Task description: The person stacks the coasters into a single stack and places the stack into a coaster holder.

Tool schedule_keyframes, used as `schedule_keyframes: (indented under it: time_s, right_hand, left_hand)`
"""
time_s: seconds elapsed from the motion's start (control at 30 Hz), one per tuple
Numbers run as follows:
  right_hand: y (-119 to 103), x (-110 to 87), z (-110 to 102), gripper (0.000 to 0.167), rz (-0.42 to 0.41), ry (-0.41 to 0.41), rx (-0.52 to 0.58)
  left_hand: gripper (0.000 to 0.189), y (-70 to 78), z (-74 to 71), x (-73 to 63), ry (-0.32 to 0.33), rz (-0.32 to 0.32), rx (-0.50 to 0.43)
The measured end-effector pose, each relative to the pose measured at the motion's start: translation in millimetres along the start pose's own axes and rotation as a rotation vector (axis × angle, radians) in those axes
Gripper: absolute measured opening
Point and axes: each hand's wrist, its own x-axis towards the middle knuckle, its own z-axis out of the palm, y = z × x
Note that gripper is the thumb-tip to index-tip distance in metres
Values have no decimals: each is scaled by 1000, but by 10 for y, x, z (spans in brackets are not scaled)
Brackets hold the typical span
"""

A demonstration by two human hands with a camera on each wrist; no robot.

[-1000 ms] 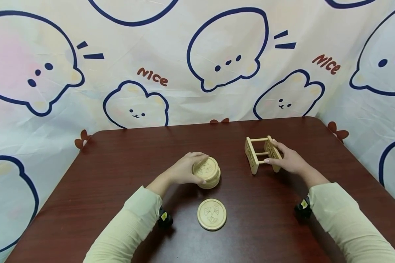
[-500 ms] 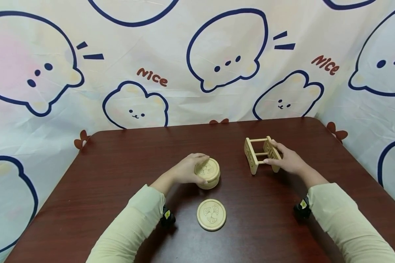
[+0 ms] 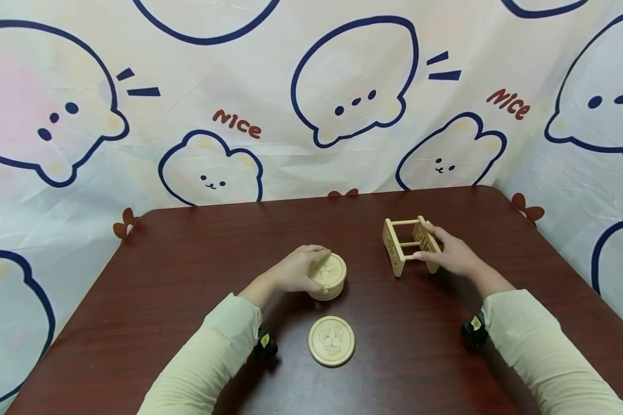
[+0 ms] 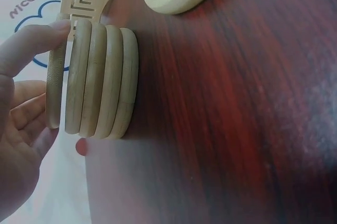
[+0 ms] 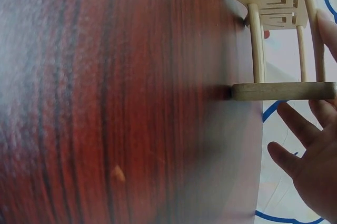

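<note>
My left hand (image 3: 295,271) pinches a round, pale wooden coaster (image 3: 330,270) by its edges, thumb on the near side. In the left wrist view a thin gap separates this coaster from the stack of several coasters (image 4: 102,81) under it. Nearer to me, one more coaster (image 3: 331,341) lies flat, a leaf-like pattern on its face. On the right, a small wooden rack (image 3: 393,248) with cut-out side panels and thin rods stands on the table. My right hand (image 3: 456,253) grips its right side panel, the thumb reaching toward the front rod.
The dark red-brown table (image 3: 213,242) extends around these things, its far edge close to a cartoon-print cloth (image 3: 291,161). Each wrist bears a small black camera. The rack stands to the right of the stack with bare tabletop between them.
My left hand has moved slightly right with the top coaster, which sat off to the left and now lines up over the stack. The right hand keeps its grip on the rack.
</note>
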Motion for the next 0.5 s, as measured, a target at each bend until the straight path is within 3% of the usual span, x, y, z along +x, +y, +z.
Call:
schedule_keyframes:
  time_s: [0.23,0.5]
  right_hand:
    - [-3,-2,1,90,-3,-1,9]
    - [7,2,1,92,1,2,8]
  left_hand:
    - [77,-29,31,7,7,11,28]
    - [77,-20,19,8,-30,-17,-2]
